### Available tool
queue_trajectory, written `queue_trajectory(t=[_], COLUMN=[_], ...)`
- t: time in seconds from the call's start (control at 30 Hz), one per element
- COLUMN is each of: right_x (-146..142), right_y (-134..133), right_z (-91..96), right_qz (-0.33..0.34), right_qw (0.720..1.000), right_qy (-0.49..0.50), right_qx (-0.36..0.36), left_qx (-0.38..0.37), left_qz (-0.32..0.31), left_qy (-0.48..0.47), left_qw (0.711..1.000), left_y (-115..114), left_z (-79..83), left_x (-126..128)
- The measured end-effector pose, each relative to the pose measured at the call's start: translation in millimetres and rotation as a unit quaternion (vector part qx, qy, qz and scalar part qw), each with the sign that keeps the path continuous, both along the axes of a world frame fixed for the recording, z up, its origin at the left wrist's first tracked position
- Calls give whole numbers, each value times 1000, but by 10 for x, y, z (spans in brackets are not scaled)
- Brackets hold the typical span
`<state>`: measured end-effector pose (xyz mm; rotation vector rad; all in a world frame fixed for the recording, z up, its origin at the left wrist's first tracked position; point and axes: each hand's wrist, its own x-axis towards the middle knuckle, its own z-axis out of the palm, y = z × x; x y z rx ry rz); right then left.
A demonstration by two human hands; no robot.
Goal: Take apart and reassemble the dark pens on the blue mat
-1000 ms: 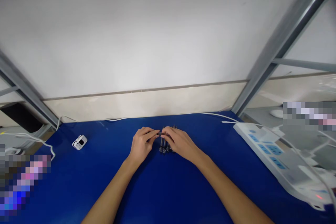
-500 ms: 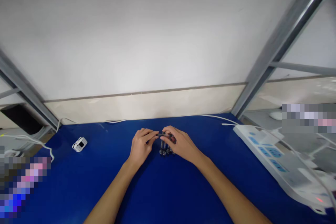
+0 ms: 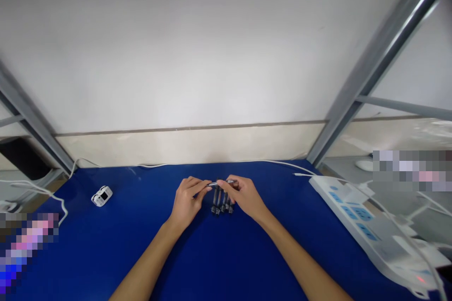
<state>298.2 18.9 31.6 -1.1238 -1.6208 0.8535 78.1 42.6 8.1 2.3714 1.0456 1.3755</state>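
Both hands meet over the middle of a blue table (image 3: pixel 219 263). My left hand (image 3: pixel 187 200) and my right hand (image 3: pixel 245 195) each pinch one end of a thin metal bolt (image 3: pixel 221 182), held level between them. Just below the held bolt, several dark metal bolts (image 3: pixel 221 203) stand upright on their heads in a tight cluster on the table, between my two hands.
A small white device (image 3: pixel 101 195) lies at the table's back left. A long white power strip with blue sockets (image 3: pixel 367 225) runs along the right edge. White cables (image 3: pixel 169 165) trail along the back wall. Grey metal frame posts (image 3: pixel 370 70) rise at both sides.
The held bolt has come up slightly and now shows clearly between the fingertips. My right hand has drawn back a little, uncovering the standing bolts. The view has tilted slightly.
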Motion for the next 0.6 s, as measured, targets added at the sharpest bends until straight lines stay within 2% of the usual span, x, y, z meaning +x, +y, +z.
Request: queue_trajectory(t=[0.13, 0.23, 0.37, 0.47, 0.53, 0.6], right_x=[-57, -96, -114, -122, -111, -58], right_y=[-4, -19, -14, 20, 53, 91], right_z=[62, 77, 16, -17, -6, 26], right_qz=[38, 62, 33, 6, -5, -7], right_qw=[994, 985, 979, 973, 956, 918], right_qy=[105, 163, 202, 230, 292, 395], right_qx=[20, 6, -18, -28, -26, -24], left_qx=[-28, -38, -15, 0, -1, -9], left_qz=[-3, -24, -6, 3, 0, 10], left_qy=[-28, -14, -3, -1, -11, -32], left_qw=[999, 999, 1000, 1000, 1000, 999], left_y=[-39, -61, -90, -131, -162, -181], left_z=[35, 17, -36, -12, 35, 79], left_x=[15, 29, 95, 155, 172, 160])
